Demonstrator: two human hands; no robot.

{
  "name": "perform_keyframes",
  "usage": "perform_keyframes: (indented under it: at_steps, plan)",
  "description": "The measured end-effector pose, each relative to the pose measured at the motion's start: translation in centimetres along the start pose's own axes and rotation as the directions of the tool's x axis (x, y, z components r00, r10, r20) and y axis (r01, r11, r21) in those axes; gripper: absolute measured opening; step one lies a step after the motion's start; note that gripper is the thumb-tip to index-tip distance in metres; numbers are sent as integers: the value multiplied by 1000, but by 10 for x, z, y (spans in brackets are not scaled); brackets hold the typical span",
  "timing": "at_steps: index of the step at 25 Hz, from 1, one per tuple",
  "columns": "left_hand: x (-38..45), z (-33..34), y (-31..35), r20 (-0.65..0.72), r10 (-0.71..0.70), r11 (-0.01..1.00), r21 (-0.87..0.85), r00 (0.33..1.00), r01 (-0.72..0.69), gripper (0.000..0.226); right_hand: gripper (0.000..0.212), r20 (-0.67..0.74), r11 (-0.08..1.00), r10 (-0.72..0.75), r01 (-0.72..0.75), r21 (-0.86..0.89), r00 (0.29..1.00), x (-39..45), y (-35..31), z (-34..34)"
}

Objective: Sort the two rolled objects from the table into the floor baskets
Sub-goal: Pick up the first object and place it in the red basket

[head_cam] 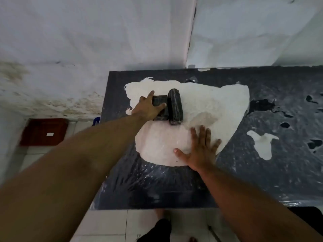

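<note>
Two dark rolled objects lie side by side on the white patch of the table. The left roll is under my left hand, whose thumb and fingers wrap around it. Touching it on the right, the right roll lies lengthwise and untouched. My right hand rests flat on the white patch nearer to me, fingers spread, holding nothing. Most of the left roll is hidden by my fingers.
The table is dark with worn white patches and a shiny plastic cover. A red basket stands on the tiled floor at the left, by the wall. A blue object peeks out beside the table's left edge. My feet show below.
</note>
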State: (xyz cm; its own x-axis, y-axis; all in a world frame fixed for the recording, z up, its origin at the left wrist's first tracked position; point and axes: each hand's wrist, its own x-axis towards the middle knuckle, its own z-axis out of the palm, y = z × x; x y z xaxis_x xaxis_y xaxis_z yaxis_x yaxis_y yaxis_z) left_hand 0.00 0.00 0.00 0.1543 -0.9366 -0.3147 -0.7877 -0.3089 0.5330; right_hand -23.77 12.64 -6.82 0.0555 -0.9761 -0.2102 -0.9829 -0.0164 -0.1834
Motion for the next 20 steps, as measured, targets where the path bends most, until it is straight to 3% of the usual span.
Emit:
perform_keyframes:
  at_steps: [5,12,16,20]
  plan:
    - [17,1,-1,-39,-60,998,-12,997,60,105,109,-83,1000,-5,3,-22,997,0,2,3]
    - [21,2,7,-41,-34,988,-153,999,27,96,107,-62,1000,6,-6,5,998,2,-1,-1]
    - [20,-5,9,-17,60,997,-50,998,-61,72,106,-54,1000,10,-10,2,998,1,-2,-3]
    - [20,-14,-3,-77,-6,987,-163,997,-7,49,104,-41,1000,15,-15,-4,999,1,-2,-4]
